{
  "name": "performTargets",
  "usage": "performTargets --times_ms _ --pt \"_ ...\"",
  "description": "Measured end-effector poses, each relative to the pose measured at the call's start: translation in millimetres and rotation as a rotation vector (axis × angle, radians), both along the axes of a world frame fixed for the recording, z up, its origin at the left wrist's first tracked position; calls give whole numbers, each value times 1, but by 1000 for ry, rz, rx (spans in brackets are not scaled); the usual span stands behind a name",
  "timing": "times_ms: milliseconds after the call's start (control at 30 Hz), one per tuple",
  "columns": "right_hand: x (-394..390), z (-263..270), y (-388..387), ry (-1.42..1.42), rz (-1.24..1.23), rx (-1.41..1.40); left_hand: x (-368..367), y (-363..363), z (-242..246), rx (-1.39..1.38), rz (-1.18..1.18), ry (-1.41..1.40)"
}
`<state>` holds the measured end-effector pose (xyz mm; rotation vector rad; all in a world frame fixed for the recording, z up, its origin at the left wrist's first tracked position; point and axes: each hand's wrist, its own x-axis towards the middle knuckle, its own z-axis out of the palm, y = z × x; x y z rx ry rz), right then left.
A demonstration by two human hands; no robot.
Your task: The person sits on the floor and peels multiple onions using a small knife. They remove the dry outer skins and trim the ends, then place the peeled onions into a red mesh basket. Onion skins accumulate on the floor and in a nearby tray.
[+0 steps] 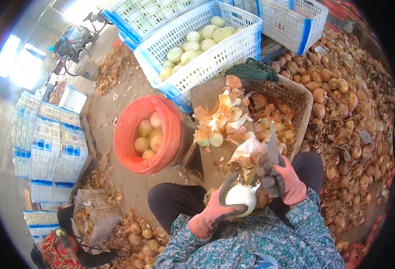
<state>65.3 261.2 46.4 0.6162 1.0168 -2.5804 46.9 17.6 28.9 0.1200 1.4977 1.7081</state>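
Note:
In a pink and grey work glove, my left hand (219, 205) holds a peeled white onion (241, 199) above my lap. My right hand (283, 180), gloved alike, grips a knife (272, 144) whose blade points away from me, and loose onion skin (248, 154) lies by its fingers. Just beyond both hands is a board (214, 158) with a heap of papery skins (222, 114) and a cut onion piece (216, 139). To the board's right, a dirty plastic basket (301, 114) holds more skins and an unpeeled onion (259, 101).
A red mesh bag (122, 141) lining a bucket holds peeled onions at the left. White crates (204, 75) stand ahead, one with peeled onions. A large pile of unpeeled onions (352, 161) covers the right. Another person (61, 248) sits at the lower left near a crate (100, 215).

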Motion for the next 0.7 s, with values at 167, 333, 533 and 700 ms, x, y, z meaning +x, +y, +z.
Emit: performTargets --times_ms 167,333,533,700 --pt "-7 1 6 -48 -154 -74 -19 -4 23 68 203 -225" --pt "-2 -13 11 -144 -105 78 -143 -11 52 166 685 133" --pt "-16 -34 -4 -26 -48 351 -255 -41 42 -120 765 634" --pt "-10 -24 4 50 -114 373 -233 -5 5 53 478 773"
